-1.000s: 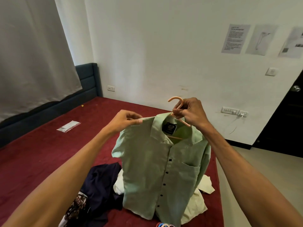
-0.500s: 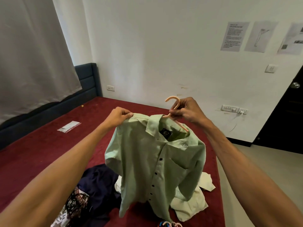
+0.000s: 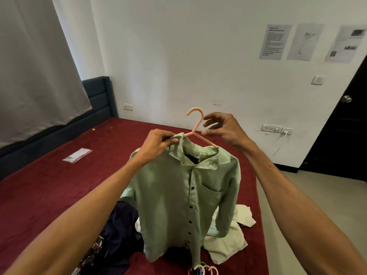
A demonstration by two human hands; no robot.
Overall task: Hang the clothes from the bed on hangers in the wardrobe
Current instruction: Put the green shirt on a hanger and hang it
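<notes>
Lying at the near edge of the bed [image 3: 49, 185], spare hangers [image 3: 202, 270], then a pile of clothes [image 3: 119, 225], dark and pale. Above the pile the green shirt [image 3: 178, 195] hangs with its long axis vertical, collar up, buttoned front toward the camera, on a pink hanger [image 3: 197, 125], hook up and curling left. Left hand [image 3: 156, 143] pinches the collar where the hanger arm enters it. Right hand [image 3: 224, 130] is loose, fingers spread just beside the hanger neck, gripping nothing. White wall [image 3: 198, 56] behind.

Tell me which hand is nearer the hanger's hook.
Right. The right hand hovers just beside the hook; the left hand pinches the collar of the green shirt, lower, on the other side.
</notes>
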